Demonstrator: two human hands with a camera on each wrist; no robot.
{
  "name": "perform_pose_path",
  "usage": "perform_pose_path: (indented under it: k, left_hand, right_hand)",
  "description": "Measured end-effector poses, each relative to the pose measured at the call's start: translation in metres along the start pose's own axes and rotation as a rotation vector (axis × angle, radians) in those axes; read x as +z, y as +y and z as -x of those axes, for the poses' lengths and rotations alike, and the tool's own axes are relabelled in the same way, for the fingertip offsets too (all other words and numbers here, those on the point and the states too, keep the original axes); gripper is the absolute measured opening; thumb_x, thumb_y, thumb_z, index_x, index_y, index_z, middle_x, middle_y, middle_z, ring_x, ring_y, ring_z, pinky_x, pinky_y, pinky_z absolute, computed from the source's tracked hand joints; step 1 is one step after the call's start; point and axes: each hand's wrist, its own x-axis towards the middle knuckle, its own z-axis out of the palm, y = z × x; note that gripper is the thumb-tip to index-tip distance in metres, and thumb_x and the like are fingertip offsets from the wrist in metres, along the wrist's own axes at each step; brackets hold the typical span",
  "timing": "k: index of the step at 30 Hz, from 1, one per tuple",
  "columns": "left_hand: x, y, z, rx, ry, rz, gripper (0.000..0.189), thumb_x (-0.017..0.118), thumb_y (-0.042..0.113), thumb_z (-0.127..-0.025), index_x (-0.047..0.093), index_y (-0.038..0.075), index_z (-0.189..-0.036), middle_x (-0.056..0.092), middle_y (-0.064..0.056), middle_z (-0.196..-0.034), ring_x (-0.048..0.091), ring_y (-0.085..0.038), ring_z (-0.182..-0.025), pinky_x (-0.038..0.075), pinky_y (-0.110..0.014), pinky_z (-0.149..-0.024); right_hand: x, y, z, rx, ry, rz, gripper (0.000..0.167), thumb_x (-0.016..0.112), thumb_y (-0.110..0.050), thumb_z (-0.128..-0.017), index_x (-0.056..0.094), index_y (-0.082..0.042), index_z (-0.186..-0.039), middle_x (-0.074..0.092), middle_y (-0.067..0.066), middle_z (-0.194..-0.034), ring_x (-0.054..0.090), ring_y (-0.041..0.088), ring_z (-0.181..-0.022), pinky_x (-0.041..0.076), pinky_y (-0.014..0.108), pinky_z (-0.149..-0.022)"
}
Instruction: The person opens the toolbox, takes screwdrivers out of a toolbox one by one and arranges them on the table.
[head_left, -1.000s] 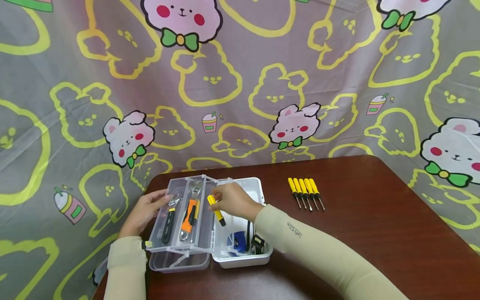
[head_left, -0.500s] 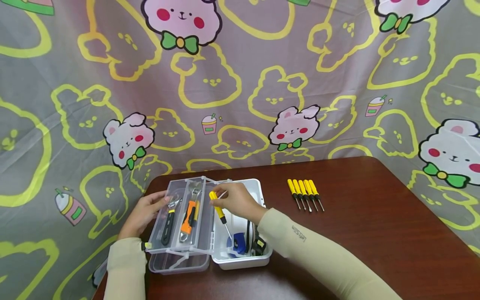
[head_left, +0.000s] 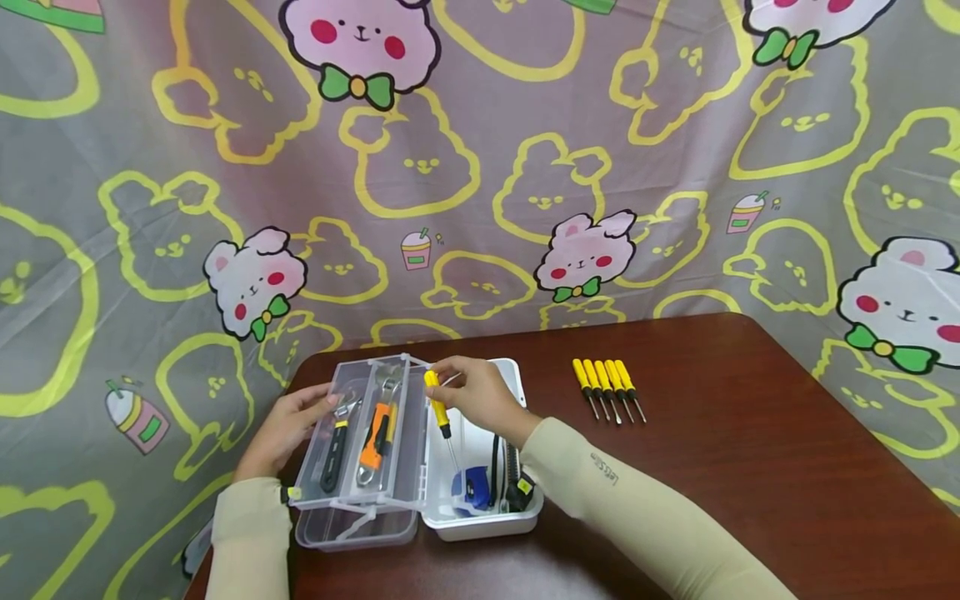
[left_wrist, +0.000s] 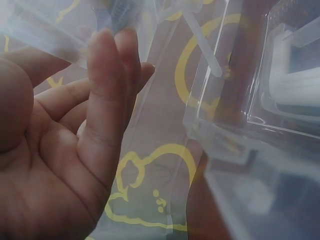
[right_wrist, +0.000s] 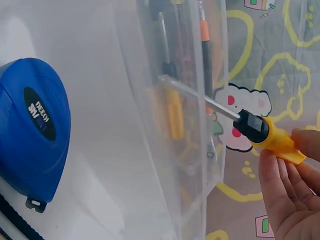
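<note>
Five screwdrivers (head_left: 606, 377) apart, right grip (head_left: 476, 396) pinching another screwdriver (head_left: 440, 410), left grip (head_left: 288, 425) uncurled at tray (head_left: 318, 503)

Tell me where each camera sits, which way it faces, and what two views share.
Head: worn on the head, looking forward and down over the toolbox, table and patterned cloth; shows the left hand, right hand and both sleeves.
Left wrist: on that wrist, looking past the left hand toward clear plastic and the patterned cloth; no other hand shows.
Right wrist: on that wrist, looking at the yellow screwdriver in the right hand, partly visible.
Shared: head and right wrist both show the yellow screwdriver and blue case.
</note>
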Motion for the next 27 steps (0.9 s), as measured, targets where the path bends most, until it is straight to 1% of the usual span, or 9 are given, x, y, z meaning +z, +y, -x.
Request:
perform_pose_path:
  k: [5, 10, 16, 20, 24, 27]
  left_hand:
    - [0.000, 0.001, 0.000, 0.000, 0.002, -0.003, 0.069, 0.061, 0.045, -0.095, 0.042, 0.003, -0.145, 0.058, -0.019, -0.125, 0.062, -0.024, -0.094, 0.054, -0.035, -0.075]
    - [0.000, 0.002, 0.000, 0.000, -0.002, 0.001, 0.068, 0.061, 0.044, -0.095, 0.042, 0.002, -0.145, 0.057, -0.020, -0.125, 0.062, -0.024, -0.094, 0.054, -0.035, -0.075]
    - [0.000, 0.003, 0.001, -0.014, -0.004, -0.006, 0.071, 0.061, 0.046, -0.094, 0.041, 0.003, -0.146, 0.057, -0.020, -0.126, 0.062, -0.024, -0.095, 0.054, -0.035, -0.076]
    - [0.000, 0.003, 0.001, -0.014, -0.004, -0.007, 0.071, 0.060, 0.047, -0.094, 0.041, 0.003, -0.146, 0.057, -0.019, -0.126, 0.062, -0.024, -0.095, 0.054, -0.035, -0.076]
    - [0.001, 0.004, 0.002, -0.017, -0.005, -0.007, 0.071, 0.060, 0.047, -0.094, 0.041, 0.003, -0.146, 0.057, -0.019, -0.126, 0.062, -0.024, -0.095, 0.054, -0.035, -0.076]
    - [0.001, 0.004, 0.001, -0.022, -0.005, -0.001, 0.071, 0.060, 0.046, -0.094, 0.041, 0.003, -0.146, 0.057, -0.019, -0.127, 0.062, -0.023, -0.095, 0.054, -0.035, -0.076]
  right_hand:
    - [-0.005, -0.003, 0.000, -0.019, 0.030, 0.000, 0.027, 0.077, -0.029, -0.086, 0.070, -0.019, -0.110, 0.065, -0.007, -0.092, 0.063, 0.011, -0.081, 0.053, 0.031, -0.063]
    - [-0.010, -0.004, -0.003, -0.040, 0.060, -0.015, 0.023, 0.078, -0.025, -0.085, 0.071, -0.017, -0.106, 0.065, -0.006, -0.091, 0.064, 0.012, -0.079, 0.054, 0.031, -0.061]
    - [-0.017, -0.007, -0.004, -0.028, 0.068, -0.042, 0.022, 0.078, -0.022, -0.085, 0.071, -0.015, -0.105, 0.065, -0.003, -0.089, 0.065, 0.013, -0.074, 0.055, 0.034, -0.060]
    - [-0.022, -0.008, -0.004, -0.011, 0.073, -0.025, 0.024, 0.077, -0.023, -0.085, 0.071, -0.015, -0.107, 0.065, -0.003, -0.090, 0.064, 0.014, -0.076, 0.055, 0.035, -0.060]
    - [-0.029, -0.007, -0.003, -0.016, 0.079, -0.009, 0.025, 0.077, -0.023, -0.086, 0.071, -0.015, -0.108, 0.065, -0.004, -0.091, 0.063, 0.014, -0.079, 0.054, 0.033, -0.061]
    - [-0.034, -0.007, -0.002, -0.017, 0.080, -0.027, 0.024, 0.077, -0.022, -0.086, 0.070, -0.013, -0.108, 0.066, -0.002, -0.090, 0.065, 0.016, -0.079, 0.054, 0.033, -0.062]
